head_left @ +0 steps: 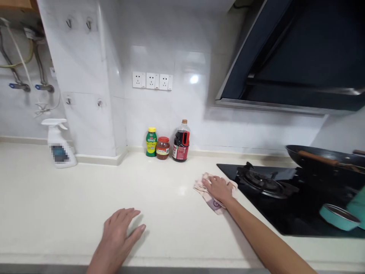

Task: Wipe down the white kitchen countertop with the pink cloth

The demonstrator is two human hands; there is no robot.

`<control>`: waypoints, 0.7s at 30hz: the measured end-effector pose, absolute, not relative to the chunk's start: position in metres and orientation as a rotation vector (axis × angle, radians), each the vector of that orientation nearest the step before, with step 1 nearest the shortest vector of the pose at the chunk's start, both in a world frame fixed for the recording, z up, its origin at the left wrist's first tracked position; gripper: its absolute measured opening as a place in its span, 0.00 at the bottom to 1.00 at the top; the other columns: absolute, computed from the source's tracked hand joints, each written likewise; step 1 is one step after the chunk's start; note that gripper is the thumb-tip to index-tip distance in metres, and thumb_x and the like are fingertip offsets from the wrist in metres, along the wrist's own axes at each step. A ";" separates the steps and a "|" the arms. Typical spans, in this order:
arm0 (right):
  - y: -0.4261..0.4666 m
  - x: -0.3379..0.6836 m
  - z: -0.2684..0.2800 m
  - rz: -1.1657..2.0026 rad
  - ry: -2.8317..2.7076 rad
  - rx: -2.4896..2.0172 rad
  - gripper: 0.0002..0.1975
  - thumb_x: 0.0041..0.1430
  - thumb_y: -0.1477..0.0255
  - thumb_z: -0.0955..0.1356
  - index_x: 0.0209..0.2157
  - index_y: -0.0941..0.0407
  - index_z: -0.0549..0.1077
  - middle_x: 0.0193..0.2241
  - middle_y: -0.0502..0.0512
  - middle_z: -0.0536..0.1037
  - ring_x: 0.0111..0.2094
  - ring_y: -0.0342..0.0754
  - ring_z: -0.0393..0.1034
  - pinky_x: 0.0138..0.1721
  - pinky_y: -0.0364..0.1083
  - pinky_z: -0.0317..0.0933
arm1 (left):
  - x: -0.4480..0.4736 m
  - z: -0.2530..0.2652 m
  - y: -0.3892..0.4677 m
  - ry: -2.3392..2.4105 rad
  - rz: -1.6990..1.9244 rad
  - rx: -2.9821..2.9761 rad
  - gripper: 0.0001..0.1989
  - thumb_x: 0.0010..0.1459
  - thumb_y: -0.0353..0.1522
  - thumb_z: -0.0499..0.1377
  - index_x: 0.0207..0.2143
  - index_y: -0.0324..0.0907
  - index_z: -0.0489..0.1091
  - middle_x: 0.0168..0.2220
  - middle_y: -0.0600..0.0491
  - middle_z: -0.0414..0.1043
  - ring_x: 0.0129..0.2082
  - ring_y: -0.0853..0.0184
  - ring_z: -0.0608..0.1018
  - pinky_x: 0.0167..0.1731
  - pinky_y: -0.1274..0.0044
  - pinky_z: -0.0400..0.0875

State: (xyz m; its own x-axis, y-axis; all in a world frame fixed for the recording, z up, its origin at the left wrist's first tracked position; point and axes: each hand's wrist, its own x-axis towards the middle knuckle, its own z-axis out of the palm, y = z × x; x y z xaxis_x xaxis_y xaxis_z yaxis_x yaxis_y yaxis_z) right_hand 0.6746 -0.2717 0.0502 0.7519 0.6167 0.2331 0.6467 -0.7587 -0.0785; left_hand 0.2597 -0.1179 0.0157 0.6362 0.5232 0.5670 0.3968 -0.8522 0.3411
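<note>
Cloth under the right palm, beside the hob's edge

The cloth (209, 198) lies on the worktop (165, 201) directly beneath the right grip (219, 189), so the right is much the nearer. It is rumpled, with no clean long axis: folds spread to both sides of the palm, and one corner points back towards the person. Its right end comes up to the left edge of the hob (273, 213); whether they touch, I cannot tell.

The right grip is laid palm-down on the fabric, fingers extended; whether they pinch it is unclear. The left grip (118, 232) is empty, thumb well apart from the loosely curved fingers, near the front edge.

By the wall, the green bottle (151, 142), red-lidded jar (163, 148) and dark bottle (180, 144) carry printed labels too small to read. The spray bottle's (58, 133) label is pixelated, its brand hidden.
</note>
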 end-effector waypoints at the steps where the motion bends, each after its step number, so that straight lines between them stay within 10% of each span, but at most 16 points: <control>1: -0.252 0.669 0.051 -0.263 -1.002 -2.795 0.27 0.72 0.52 0.53 0.61 0.50 0.68 0.60 0.62 0.66 0.60 0.68 0.56 0.58 0.72 0.45 | 0.259 0.017 -0.120 0.755 1.020 2.667 0.18 0.64 0.46 0.56 0.52 0.52 0.73 0.53 0.50 0.77 0.56 0.55 0.75 0.54 0.59 0.68; 12: -0.090 0.515 0.071 0.019 -1.611 -2.443 0.35 0.68 0.42 0.55 0.68 0.43 0.57 0.69 0.57 0.49 0.67 0.73 0.35 0.62 0.73 0.32 | 0.259 0.019 -0.125 0.875 1.062 2.498 0.21 0.66 0.45 0.54 0.57 0.49 0.70 0.61 0.44 0.68 0.62 0.53 0.69 0.59 0.54 0.65; 21: -0.142 0.433 0.069 0.180 -2.270 -1.844 0.37 0.64 0.45 0.67 0.68 0.39 0.55 0.71 0.54 0.46 0.69 0.69 0.33 0.63 0.74 0.34 | 0.266 0.006 -0.109 0.965 1.279 2.448 0.26 0.65 0.44 0.54 0.63 0.48 0.66 0.69 0.41 0.56 0.67 0.48 0.62 0.61 0.50 0.60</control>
State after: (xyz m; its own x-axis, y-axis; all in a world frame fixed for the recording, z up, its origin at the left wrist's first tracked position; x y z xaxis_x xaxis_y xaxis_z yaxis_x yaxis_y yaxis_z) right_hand 0.4333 -0.1416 0.0688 -0.1943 0.9771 0.0863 0.9514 0.2091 -0.2263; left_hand 0.2656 -0.1087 0.0062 0.4073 0.6392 0.6524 0.4518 -0.7617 0.4643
